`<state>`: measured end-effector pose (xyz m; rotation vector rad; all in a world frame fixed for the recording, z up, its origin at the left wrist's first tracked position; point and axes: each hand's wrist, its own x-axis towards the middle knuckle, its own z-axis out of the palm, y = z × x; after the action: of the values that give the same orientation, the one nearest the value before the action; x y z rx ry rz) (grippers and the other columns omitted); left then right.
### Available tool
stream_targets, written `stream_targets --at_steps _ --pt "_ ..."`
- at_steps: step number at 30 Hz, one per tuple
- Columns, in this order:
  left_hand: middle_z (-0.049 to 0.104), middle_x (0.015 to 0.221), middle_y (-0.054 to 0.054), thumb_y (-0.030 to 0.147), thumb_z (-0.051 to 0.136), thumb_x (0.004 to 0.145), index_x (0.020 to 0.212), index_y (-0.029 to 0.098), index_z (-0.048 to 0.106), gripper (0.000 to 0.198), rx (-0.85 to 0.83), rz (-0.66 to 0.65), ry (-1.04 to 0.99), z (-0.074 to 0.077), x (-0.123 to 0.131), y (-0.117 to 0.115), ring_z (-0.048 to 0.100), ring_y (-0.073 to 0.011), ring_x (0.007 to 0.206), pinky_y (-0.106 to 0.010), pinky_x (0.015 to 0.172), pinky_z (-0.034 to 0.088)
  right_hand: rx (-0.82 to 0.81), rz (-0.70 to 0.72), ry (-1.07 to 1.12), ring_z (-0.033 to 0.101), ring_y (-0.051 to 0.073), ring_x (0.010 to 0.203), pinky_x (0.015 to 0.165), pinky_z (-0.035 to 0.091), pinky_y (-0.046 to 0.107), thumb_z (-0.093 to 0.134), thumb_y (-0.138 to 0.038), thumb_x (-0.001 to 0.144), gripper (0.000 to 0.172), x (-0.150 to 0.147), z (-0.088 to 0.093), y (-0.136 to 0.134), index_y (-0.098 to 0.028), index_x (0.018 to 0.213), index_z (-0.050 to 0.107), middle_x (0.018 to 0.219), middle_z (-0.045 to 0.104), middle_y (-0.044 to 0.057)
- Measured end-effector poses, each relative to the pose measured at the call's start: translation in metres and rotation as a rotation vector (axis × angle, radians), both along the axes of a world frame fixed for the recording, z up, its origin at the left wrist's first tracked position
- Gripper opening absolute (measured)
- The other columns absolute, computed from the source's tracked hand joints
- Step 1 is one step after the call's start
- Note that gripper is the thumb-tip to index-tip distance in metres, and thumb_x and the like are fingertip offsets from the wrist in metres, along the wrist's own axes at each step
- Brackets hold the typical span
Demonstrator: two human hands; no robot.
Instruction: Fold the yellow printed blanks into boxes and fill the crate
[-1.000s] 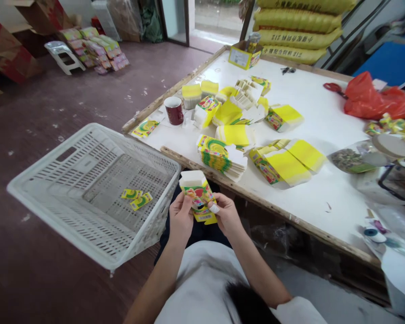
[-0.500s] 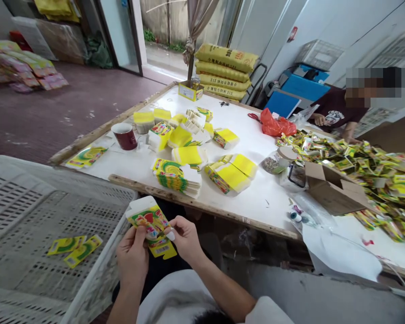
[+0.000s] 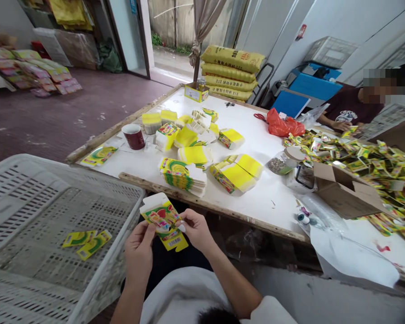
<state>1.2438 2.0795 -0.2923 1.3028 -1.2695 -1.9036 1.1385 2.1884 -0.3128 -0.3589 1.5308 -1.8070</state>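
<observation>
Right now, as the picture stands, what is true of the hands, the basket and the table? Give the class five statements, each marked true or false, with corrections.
1. The left hand and right hand hold the same printed carton. True.
2. Two yellow packs lie in the white basket. True.
3. The mug stands inside the basket. False: it stands on the table.
4. The brown cardboard box has its flaps folded shut. False: its top is open.
5. The red plastic bag lies on the table, farther right in view than the mug. True.
</observation>
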Motion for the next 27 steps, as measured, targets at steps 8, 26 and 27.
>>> stream_targets --at_steps 8,26,27 --pt "0.072 0.119 -0.012 0.056 0.075 0.077 0.118 0.021 0.065 0.054 -0.04 -0.078 0.042 0.011 0.013 -0.026 0.069 -0.0252 0.108 -0.036 0.088 0.058 0.09 0.181 0.485 0.06 0.015 0.077 0.069 0.048 0.027 0.054 -0.009 0.086 0.031 -0.023 -0.006 0.025 -0.024 0.1 0.077 0.083 0.063 0.003" --pt "0.063 0.129 -0.014 0.028 0.079 0.072 0.137 0.02 0.041 0.075 -0.633 -0.928 -0.554 0.025 -0.001 0.013 0.064 -0.0316 0.118 -0.045 0.098 0.052 0.051 0.023 -0.156 0.055 0.031 0.129 0.11 0.044 0.05 0.06 -0.059 0.089 0.065 0.005 -0.003 0.025 -0.021 0.141 0.052 0.134 0.062 0.015" --pt "0.063 0.128 -0.014 0.027 0.078 0.074 0.137 0.02 0.041 0.073 -0.676 -0.945 -0.53 0.025 0.0 0.014 0.065 -0.0314 0.117 -0.045 0.097 0.053 0.026 0.065 -0.324 0.06 0.032 0.124 0.107 0.047 0.05 0.063 -0.06 0.086 0.062 0.008 -0.001 0.022 -0.021 0.134 0.06 0.125 0.068 0.013"
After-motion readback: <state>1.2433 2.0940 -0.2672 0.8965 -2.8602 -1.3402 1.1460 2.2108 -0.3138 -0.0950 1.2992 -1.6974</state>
